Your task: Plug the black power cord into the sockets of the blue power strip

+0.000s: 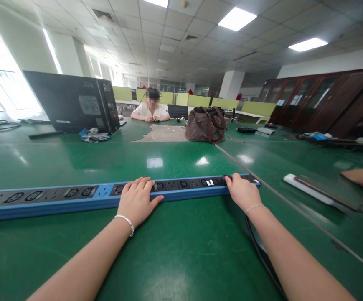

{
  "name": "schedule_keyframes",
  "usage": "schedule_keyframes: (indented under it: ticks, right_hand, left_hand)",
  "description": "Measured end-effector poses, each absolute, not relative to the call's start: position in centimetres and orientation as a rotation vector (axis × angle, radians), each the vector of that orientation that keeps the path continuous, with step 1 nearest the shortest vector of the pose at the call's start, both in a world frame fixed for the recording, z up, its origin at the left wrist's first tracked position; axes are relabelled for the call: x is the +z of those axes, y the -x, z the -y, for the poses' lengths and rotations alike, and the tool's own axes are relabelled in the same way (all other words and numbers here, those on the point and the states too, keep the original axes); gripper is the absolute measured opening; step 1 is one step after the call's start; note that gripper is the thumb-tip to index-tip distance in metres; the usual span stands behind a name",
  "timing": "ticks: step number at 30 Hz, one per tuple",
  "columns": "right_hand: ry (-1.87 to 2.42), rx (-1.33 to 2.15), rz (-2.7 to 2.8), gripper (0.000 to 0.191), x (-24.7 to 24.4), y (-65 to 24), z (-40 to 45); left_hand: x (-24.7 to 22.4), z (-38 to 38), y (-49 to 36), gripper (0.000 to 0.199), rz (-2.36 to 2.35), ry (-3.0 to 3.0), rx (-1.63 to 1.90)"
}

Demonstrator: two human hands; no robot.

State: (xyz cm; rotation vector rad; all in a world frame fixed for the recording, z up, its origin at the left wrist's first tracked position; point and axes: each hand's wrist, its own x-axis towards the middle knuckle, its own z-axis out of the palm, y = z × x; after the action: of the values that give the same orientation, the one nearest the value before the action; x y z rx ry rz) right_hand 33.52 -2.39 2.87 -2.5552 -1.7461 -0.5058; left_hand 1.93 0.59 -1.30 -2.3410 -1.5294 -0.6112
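A long blue power strip (171, 195) with black sockets lies across the green tabletop in front of me. My left hand (137, 198) is laid over its middle, fingers reaching across to the far edge and thumb against the near side, holding it. Near the right end, my right hand (244, 191) is closed around a black plug (227, 179), which sits at the sockets and is mostly covered by the fingers. From beneath that hand a black cable (256, 242) runs down toward me.
On the right lie a white and dark flat device (313, 190) and another person's hand (359, 179). Farther back are a black computer case (74, 102), gloves (94, 135) and a brown bag (204, 125). A person (151, 110) sits across the table.
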Motion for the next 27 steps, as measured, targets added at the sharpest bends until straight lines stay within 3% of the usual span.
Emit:
schedule_keyframes:
  ticks: [8,12,16,19,27]
  right_hand:
    - [2.500,-0.518,1.728,0.034,2.7,-33.8,2.2]
    - [2.260,-0.121,1.328,0.034,4.9,-35.5,3.3]
    - [2.093,-0.201,1.124,0.035,6.6,-38.5,4.9]
    - [2.167,-0.303,1.095,0.035,6.0,-40.5,5.1]
    - [2.260,-0.163,1.328,0.040,3.2,-40.3,3.1]
  left_hand:
    - [-1.4,-0.6,-1.8,0.047,1.540,2.330,-0.619]
    - [-1.4,-0.6,-1.9,0.046,1.554,2.329,-0.614]
    - [-1.4,-0.6,-1.9,0.046,1.550,2.326,-0.601]
    - [-1.5,-0.7,-1.8,0.047,1.549,2.320,-0.595]
    - [-1.4,-0.7,-1.8,0.048,1.551,2.317,-0.565]
